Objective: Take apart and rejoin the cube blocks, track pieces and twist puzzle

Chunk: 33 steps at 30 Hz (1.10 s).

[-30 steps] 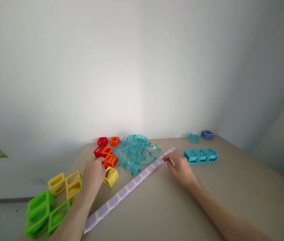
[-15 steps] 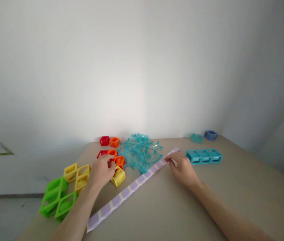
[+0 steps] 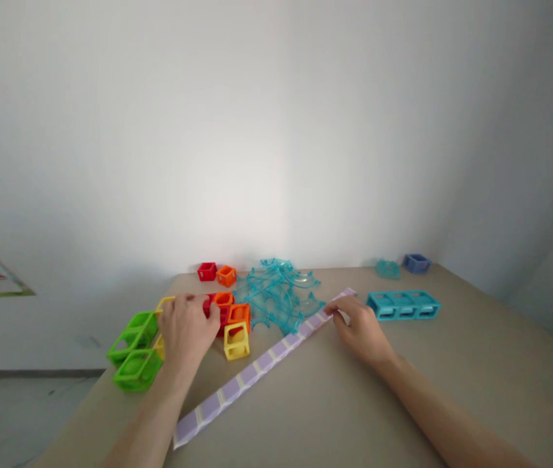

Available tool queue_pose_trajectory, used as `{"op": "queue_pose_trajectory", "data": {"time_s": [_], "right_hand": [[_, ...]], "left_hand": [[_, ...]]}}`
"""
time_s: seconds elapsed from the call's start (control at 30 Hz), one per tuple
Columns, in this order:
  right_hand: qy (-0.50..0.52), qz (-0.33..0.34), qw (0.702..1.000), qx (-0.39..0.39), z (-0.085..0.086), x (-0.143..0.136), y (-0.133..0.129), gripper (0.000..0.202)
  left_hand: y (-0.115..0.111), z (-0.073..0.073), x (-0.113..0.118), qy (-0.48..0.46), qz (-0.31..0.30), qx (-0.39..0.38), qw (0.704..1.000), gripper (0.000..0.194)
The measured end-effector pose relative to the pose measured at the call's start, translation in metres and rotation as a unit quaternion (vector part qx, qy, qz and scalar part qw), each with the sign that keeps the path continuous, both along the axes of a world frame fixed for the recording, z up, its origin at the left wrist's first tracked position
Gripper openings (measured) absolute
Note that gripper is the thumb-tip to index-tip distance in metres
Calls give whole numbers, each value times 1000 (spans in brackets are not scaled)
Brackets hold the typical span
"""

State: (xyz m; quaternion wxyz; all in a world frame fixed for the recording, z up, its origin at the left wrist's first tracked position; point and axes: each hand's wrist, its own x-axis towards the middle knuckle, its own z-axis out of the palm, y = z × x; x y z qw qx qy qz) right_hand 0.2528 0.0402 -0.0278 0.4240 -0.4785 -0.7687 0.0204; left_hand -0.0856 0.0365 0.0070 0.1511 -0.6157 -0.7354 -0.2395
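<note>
My left hand (image 3: 187, 330) curls down over the yellow cube frames (image 3: 160, 347), which it mostly hides; its fingers are closed on them. Green cube frames (image 3: 138, 370) join them on the left. Just right of the hand are red and orange cube frames (image 3: 238, 314), with a single yellow cube frame (image 3: 236, 342) in front. My right hand (image 3: 362, 330) has bent fingers closed at the far part of a flat purple strip (image 3: 250, 376) with pale cross bands. The strip slants across the table from near left to far right.
Clear blue curved track pieces (image 3: 276, 296) lie heaped behind the strip. A row of teal cube frames (image 3: 403, 305) is right of my right hand. Near the wall sit a red cube (image 3: 207, 272), an orange cube (image 3: 226, 275), a clear teal piece (image 3: 388, 269) and a blue cube (image 3: 417, 262).
My left hand has moved slightly left onto the yellow frames. The green and yellow group has shifted right and away, closer to the red frames. The single yellow cube has turned. My right hand stays at the strip.
</note>
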Motion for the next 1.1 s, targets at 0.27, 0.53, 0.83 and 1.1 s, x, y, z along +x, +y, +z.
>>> {"op": "queue_pose_trajectory", "data": {"time_s": [0.27,0.53,0.83,1.1], "right_hand": [[8,2,1000,0,2,0,-1,26],[9,6,1000,1,4,-1,-3,25],[-13,76,997,-2,17,-17,-18,20],[-91,149,984,-29,17,-36,-36,53]], "left_hand": [[7,-4,-5,-29,71,-139,987,74],[15,-4,-22,12,0,-144,989,72],[16,-7,-19,1,-67,-32,997,50],[4,-10,10,-43,-316,-27,947,23]]}}
